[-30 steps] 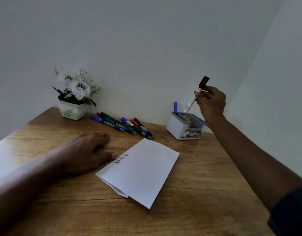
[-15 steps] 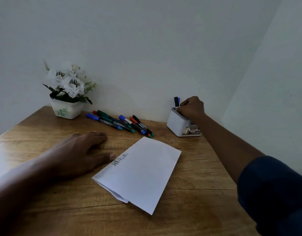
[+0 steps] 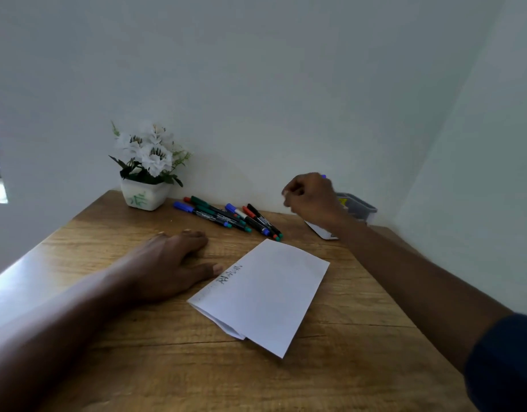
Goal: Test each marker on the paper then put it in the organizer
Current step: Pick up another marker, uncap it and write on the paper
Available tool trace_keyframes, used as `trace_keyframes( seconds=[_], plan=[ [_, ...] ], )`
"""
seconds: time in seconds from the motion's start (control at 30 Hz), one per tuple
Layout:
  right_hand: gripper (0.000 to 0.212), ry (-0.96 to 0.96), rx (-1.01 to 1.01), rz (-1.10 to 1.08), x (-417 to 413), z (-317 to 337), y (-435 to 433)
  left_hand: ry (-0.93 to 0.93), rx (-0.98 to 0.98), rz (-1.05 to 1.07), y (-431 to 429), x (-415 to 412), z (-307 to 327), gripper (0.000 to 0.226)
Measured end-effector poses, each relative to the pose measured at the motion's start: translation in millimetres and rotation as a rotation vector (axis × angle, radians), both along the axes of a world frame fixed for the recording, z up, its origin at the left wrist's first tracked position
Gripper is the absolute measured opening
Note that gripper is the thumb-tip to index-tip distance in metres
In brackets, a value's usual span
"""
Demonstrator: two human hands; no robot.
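A folded white paper (image 3: 268,295) lies in the middle of the wooden table, with dark scribbles (image 3: 229,274) near its left corner. My left hand (image 3: 170,266) rests flat on the table, thumb tip at the paper's edge. Several markers (image 3: 226,217) with blue, green, red and black caps lie in a bunch by the back wall. My right hand (image 3: 311,199) hovers with curled fingers and holds nothing, in front of the white and grey organizer (image 3: 358,206), hiding most of it. A blue marker tip (image 3: 324,176) peeks above that hand.
A white pot of white flowers (image 3: 144,173) stands at the back left corner. Walls close off the table at the back and on the right. The table's wooden surface (image 3: 330,367) extends toward me in front of the paper.
My right hand lowered the black-capped marker into the organizer, let go of it and has drawn back leftward. The view shifted. My left hand stayed in place.
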State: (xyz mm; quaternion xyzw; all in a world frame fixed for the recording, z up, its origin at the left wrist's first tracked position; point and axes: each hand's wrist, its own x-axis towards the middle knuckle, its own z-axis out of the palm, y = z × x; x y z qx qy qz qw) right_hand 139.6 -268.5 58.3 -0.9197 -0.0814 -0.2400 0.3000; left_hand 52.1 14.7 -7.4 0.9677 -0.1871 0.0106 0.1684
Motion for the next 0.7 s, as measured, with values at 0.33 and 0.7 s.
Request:
trace_keyframes(
  seconds=[0.33,0.7],
  plan=[
    [0.017,0.366,-0.223,-0.137,52.6,-21.3,32.6,-0.021,-0.01,0.006,-3.0,-1.2,0.4,0.082],
    [0.019,0.696,-0.125,-0.133,63.6,-3.3,43.9,0.0,0.01,-0.015,-5.6,-3.1,4.2,0.08]
  ],
)
